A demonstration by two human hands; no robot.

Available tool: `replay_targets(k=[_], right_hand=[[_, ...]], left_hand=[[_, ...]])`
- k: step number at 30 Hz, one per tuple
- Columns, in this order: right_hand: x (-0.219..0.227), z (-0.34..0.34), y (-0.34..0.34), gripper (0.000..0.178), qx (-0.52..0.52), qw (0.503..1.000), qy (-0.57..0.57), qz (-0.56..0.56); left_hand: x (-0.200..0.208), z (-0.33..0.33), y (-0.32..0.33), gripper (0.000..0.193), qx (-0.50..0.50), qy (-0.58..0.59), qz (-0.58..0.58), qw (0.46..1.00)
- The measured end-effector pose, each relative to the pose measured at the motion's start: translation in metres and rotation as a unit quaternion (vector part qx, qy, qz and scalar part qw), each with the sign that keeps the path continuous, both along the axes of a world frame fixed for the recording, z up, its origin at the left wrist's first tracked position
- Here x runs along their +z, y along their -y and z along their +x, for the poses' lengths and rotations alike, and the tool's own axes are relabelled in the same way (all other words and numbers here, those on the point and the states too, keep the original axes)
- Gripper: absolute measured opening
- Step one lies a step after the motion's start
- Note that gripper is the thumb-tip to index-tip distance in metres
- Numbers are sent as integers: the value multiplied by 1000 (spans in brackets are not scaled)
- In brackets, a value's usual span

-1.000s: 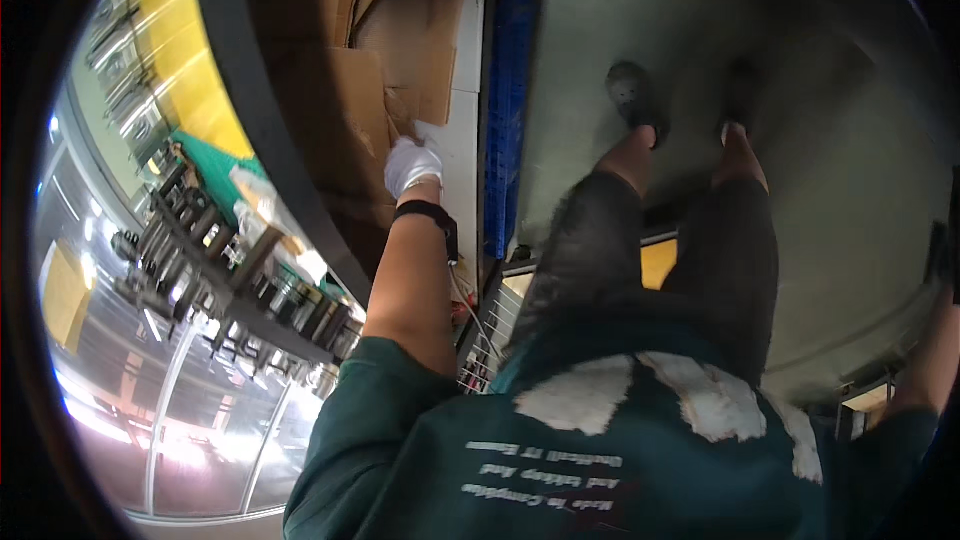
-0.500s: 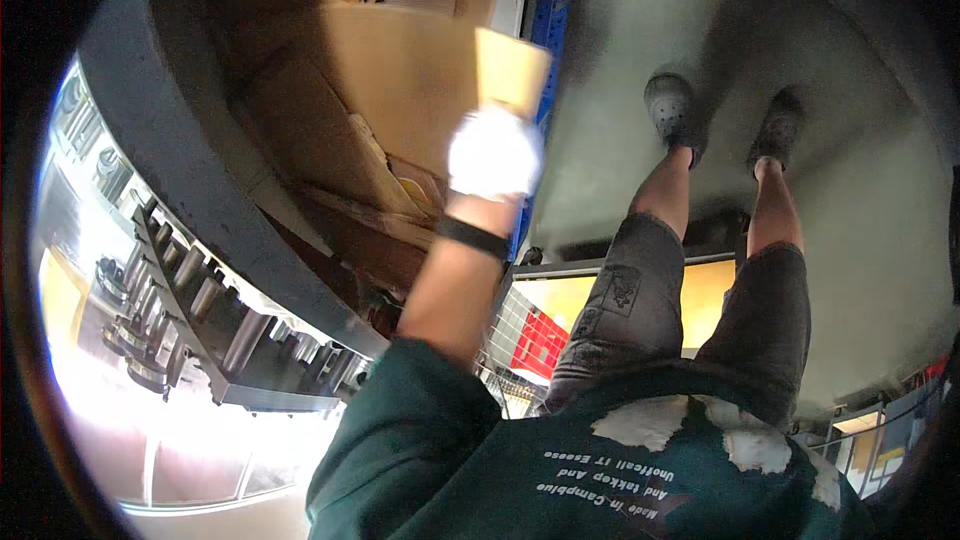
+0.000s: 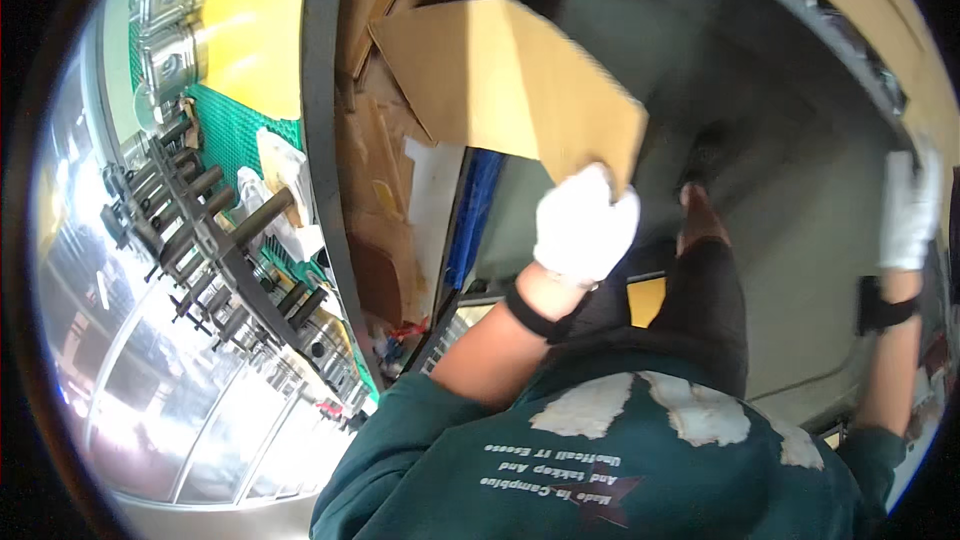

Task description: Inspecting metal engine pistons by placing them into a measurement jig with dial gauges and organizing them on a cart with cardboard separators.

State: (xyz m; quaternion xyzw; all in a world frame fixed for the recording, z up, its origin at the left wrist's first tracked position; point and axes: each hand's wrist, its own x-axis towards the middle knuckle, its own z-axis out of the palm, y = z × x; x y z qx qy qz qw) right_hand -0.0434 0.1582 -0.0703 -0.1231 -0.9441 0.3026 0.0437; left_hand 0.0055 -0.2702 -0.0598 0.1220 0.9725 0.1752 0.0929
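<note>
My left hand (image 3: 585,225), in a white glove, is closed on the near corner of a flat brown cardboard sheet (image 3: 470,70). The sheet is angular and bent along a fold, and it reaches up and left over the floor and a pile of cardboard. Over at the far right is my right hand (image 3: 908,210), also white-gloved and a little blurred. Its fingers are stretched out, nothing shows in them, and it is beside a bench edge. Whether it touches that edge I cannot tell.
Flattened cardboard (image 3: 375,240) fills the space left of the sheet, next to a blue rail (image 3: 473,220). Left of that, a bench with a dark edge (image 3: 325,70) carries metal shafts (image 3: 262,220), pistons (image 3: 172,60) and a green mat (image 3: 235,130). Another bench curves along the right.
My left hand has moved right and nearer my body. The cardboard in it now shows as a broad sheet, where only a small tan part showed before. My right hand has come into view.
</note>
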Motion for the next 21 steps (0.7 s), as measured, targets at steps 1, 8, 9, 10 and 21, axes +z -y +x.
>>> replay_targets(k=[1, 8, 9, 10, 21], right_hand=[[44, -8, 88, 51, 168, 984, -11, 52], [169, 47, 232, 79, 417, 861, 140, -253], [190, 32, 222, 68, 442, 827, 232, -259], [197, 33, 212, 65, 463, 830, 196, -240], [258, 13, 1, 32, 29, 835, 108, -539]], left_hand=[[39, -12, -3, 6, 76, -5, 48, 996], [201, -15, -32, 24, 436, -15, 356, 826], [221, -11, -41, 28, 468, -18, 383, 796], [236, -9, -63, 33, 442, -60, 449, 774], [307, -68, -161, 12, -69, -100, 297, 947]])
